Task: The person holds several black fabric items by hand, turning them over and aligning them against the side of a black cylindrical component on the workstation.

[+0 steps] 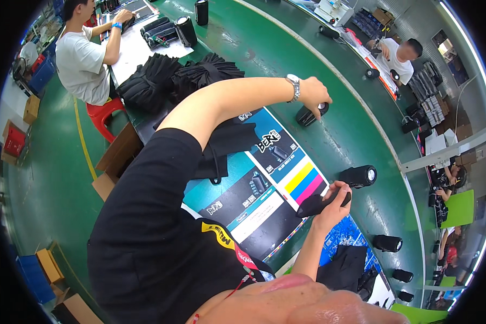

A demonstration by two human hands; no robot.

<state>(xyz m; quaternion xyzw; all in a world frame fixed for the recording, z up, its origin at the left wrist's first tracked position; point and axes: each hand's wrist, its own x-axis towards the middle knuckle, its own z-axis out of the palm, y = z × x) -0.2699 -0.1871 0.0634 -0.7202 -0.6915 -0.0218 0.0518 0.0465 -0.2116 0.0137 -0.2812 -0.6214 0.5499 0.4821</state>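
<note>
My left hand [313, 93], with a metal watch on its wrist, reaches across to a black cylindrical speaker [306, 116]; its fingers are curled round the speaker's upper end. Nearer to me, my right hand [333, 209] is closed on a small black cloth pouch [311, 205], which hangs over the edge of the printed sheets. Just beyond that hand another black speaker [357, 176] lies on the green surface, its round light-coloured end showing. Printed sheets [262, 229] with colour bars lie beneath my arms.
Bundles of black cloth pouches [151, 81] are heaped at the table's far left. Black cloth [343, 267] lies at the near right, and further speakers [387, 243] stand along the green strip. A co-worker [86, 59] sits on a red stool [103, 116]; open cartons [119, 154] stand beside the table.
</note>
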